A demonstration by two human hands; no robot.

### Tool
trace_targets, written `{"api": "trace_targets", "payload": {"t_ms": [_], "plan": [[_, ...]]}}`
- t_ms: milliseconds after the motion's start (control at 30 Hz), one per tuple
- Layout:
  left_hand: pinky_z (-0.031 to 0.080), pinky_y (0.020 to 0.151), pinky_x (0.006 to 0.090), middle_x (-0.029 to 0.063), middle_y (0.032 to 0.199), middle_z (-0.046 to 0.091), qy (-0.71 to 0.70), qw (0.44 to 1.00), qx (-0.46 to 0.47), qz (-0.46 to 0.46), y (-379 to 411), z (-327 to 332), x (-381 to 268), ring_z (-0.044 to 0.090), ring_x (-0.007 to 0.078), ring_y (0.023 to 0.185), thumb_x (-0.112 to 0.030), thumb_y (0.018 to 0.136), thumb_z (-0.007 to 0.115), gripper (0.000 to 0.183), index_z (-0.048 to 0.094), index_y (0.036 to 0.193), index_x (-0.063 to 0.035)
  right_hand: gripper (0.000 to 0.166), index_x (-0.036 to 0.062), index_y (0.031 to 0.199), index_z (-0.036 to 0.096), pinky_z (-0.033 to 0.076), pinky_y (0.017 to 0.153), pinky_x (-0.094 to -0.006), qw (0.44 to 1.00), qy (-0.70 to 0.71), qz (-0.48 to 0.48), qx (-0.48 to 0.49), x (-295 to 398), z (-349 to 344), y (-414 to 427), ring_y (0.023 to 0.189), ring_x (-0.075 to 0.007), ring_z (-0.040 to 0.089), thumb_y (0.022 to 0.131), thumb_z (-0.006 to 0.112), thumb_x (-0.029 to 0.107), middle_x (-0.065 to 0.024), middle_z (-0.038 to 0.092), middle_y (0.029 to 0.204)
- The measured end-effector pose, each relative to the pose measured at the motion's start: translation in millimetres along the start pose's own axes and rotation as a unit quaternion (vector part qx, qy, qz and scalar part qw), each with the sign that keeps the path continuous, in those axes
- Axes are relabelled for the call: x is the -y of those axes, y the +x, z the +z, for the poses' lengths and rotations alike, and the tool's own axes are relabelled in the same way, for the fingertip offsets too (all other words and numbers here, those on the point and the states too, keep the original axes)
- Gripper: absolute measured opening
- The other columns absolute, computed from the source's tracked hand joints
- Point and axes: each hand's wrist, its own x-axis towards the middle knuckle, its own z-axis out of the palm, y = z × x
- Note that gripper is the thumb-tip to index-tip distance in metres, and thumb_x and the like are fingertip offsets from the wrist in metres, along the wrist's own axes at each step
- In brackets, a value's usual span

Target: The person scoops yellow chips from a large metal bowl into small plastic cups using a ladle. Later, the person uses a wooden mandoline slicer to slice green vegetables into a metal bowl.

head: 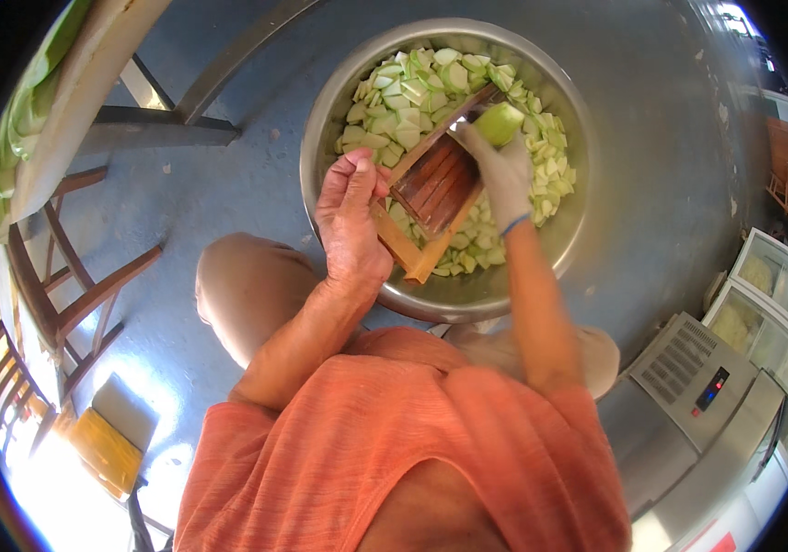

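Note:
A wooden mandoline-type slicer (433,181) with slats and a frame slants across a wide stainless steel basin (313,131). My left hand (354,224), bare, grips the slicer's left side, its thumb and fingers pinched at the frame. My right hand (510,176) wears a pale glove with a blue band at the wrist. It holds a peeled, light-green vegetable (502,124), perhaps a gourd, against the upper end of the slicer, where the blade is mostly hidden. Many thin pale-green slices (404,103) lie heaped in the basin beneath the slicer.
The basin stands on a blue-grey floor (242,186) between my knees. At upper left is a table edge (83,103) bearing green pieces, with metal legs below. Wooden chairs (83,276) stand at left. A steel appliance (683,386) and glass-lidded cases (766,317) are at right.

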Motion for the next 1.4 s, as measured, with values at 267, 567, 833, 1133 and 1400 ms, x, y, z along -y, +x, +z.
{"api": "trace_targets", "payload": {"t_ms": [267, 567, 833, 1133, 1400], "plan": [[0.04, 0.073, 0.0219, 0.0002, 0.079, 0.054, 0.018, 1.0, -0.015, -0.006, -2.1, -0.4, -1.1, 0.046, 0.0073, 0.071, -0.014, 0.088, 0.057, 0.013, 0.057, 0.098, -0.0048, 0.053, 0.0044, 0.112, 0.058, 0.027, 0.104, -0.0391, 0.998, -0.003, -0.024, 0.053, 9.8, 6.2, -30.6, 0.129, -0.0391, 0.027, 0.071, 0.071, 0.036, -0.0257, 0.046, 0.127], [0.04, 0.072, 0.0216, 0.0005, 0.079, 0.054, 0.017, 1.0, -0.013, -0.006, -1.4, -1.3, -0.4, 0.047, 0.0069, 0.071, -0.013, 0.088, 0.057, 0.014, 0.057, 0.099, -0.0049, 0.049, 0.005, 0.114, 0.056, 0.041, 0.091, -0.0322, 0.995, 0.038, -0.094, 0.005, 18.4, -9.7, -6.7, 0.109, -0.025, 0.051, 0.073, 0.071, 0.027, -0.0173, 0.055, 0.117], [0.04, 0.078, 0.0257, -0.0008, 0.07, 0.051, 0.034, 0.999, -0.017, -0.004, -1.1, -5.3, 1.9, 0.051, 0.0118, 0.08, -0.017, 0.089, 0.057, 0.014, 0.056, 0.099, -0.007, 0.017, 0.0007, 0.092, 0.061, 0.047, 0.082, -0.0267, 0.974, 0.203, -0.083, -0.058, 8.0, 6.8, 25.7, 0.087, -0.0155, 0.061, 0.076, 0.067, 0.002, -0.0076, 0.066, 0.091], [0.04, 0.081, 0.0266, -0.0004, 0.071, 0.051, 0.015, 1.0, -0.015, -0.01, 3.5, 1.9, -1.0, 0.05, 0.0119, 0.077, -0.016, 0.088, 0.058, 0.013, 0.056, 0.098, -0.0073, 0.024, 0.0027, 0.099, 0.062, 0.048, 0.082, -0.0255, 0.979, 0.177, -0.088, -0.049, 15.0, 4.9, 7.2, 0.089, -0.0152, 0.061, 0.076, 0.068, 0.008, -0.0093, 0.064, 0.1], [0.039, 0.081, 0.0275, -0.0016, 0.067, 0.05, 0.028, 0.999, -0.016, -0.018, 2.0, -2.2, -0.5, 0.052, 0.0135, 0.081, -0.019, 0.088, 0.058, 0.013, 0.057, 0.097, -0.0101, 0.024, 0.0011, 0.095, 0.061, 0.044, 0.089, -0.028, 0.99, 0.07, -0.101, -0.064, 14.6, 7.0, 11.4, 0.103, -0.0179, 0.056, 0.074, 0.069, 0.008, -0.0136, 0.061, 0.107]]}}
